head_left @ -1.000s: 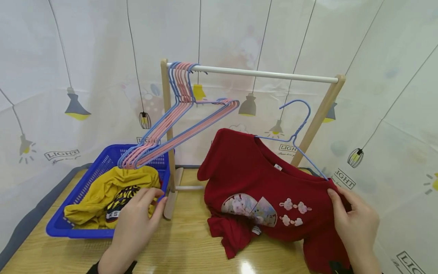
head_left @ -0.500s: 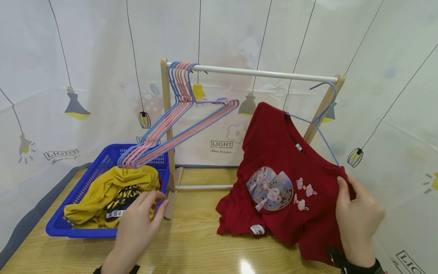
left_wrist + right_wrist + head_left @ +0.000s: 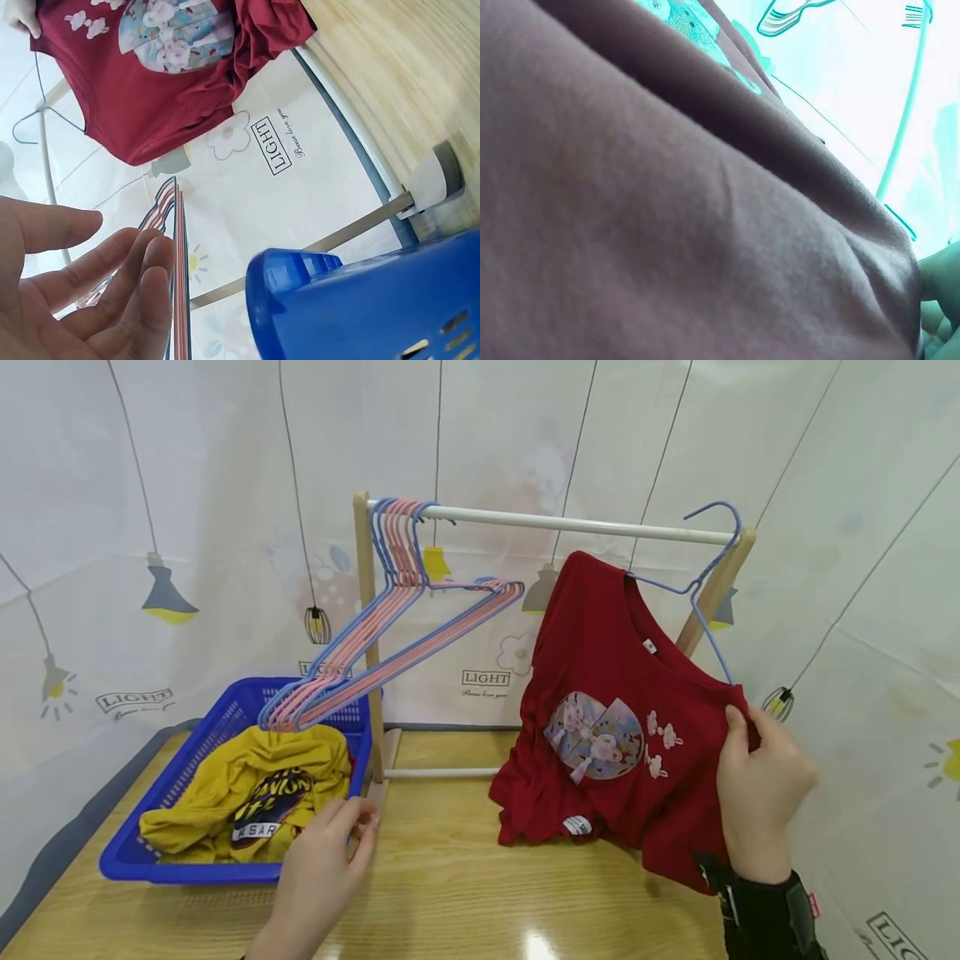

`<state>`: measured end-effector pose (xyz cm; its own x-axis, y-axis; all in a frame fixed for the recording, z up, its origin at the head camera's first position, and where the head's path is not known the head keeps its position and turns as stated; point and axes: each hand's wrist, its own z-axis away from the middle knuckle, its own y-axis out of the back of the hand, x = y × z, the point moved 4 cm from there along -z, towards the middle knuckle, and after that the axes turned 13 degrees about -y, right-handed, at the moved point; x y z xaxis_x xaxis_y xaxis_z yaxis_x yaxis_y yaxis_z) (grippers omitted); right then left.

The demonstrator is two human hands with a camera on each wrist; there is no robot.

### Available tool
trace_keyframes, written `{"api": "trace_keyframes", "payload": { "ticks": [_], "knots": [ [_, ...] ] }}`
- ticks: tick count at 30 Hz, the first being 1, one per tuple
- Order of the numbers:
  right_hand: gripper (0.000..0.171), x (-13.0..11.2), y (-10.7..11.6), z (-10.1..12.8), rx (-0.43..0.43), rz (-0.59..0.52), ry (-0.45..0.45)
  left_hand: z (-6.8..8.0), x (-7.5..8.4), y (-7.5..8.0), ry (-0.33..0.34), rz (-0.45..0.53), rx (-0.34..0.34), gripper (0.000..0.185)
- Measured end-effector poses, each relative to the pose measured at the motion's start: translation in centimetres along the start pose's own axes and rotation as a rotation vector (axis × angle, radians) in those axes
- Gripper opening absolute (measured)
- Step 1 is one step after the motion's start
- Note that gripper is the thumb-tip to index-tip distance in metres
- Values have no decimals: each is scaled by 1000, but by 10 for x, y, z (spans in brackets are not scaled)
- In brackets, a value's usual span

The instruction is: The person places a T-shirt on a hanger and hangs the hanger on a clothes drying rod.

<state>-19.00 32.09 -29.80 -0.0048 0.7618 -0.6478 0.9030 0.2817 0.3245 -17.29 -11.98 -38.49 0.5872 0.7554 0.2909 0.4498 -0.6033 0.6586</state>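
As the right hand pinches one shoulder, a red T-shirt on a blue hanger is held near the right end of the clothes rack. Probably light and limp, it likely handles best by that shoulder. The left hand, fingers relaxed, is empty.

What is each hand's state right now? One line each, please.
Left hand: open, holding nothing.
Right hand: holding the red shirt at one shoulder.

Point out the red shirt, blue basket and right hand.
Red shirt (image 3: 615, 681), head view: front of the chest.
Blue basket (image 3: 202, 872), head view: front rim.
Right hand (image 3: 765, 783), head view: middle of the hand.
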Motion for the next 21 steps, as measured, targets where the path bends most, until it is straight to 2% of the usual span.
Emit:
{"api": "trace_keyframes", "payload": {
  "ticks": [6, 16, 21],
  "knots": [
    [35, -1, -11, -7, -27, -5, -25, 2, 2, -1, -33, -9, 49, 14],
    [32, 4, -20, 1, -58, 27, -12, 5, 1, -2, 24, 7, -6, 14],
    [32, 8, -21, 6, -68, 41, -25, 5, 1, -2, 33, 13, -2, 14]
  ]
}}
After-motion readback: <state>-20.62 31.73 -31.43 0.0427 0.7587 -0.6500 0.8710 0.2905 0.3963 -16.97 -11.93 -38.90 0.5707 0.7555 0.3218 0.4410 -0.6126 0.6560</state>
